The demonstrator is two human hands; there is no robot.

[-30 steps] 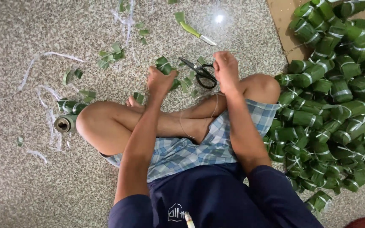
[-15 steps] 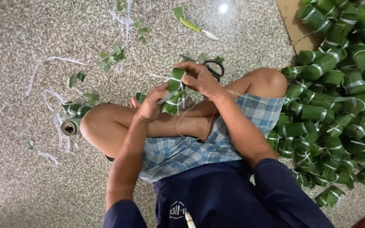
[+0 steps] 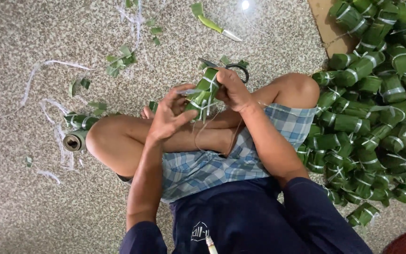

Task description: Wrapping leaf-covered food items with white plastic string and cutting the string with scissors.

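Holding a green leaf bundle [image 3: 204, 94], both hands gripped it: right hand [image 3: 233, 89] hid its top, left hand [image 3: 170, 115] its side.

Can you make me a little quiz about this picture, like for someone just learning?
1. True or false: both hands are on the leaf-wrapped bundle.
2. Where is the big pile of tied green bundles? A) by the person's left knee B) on the person's right side C) on a table
3. Fill in: the black-handled ____ lie on the floor just beyond the hands.

Key:
1. True. The left hand and the right hand both hold it above the crossed legs.
2. B.
3. Scissors.
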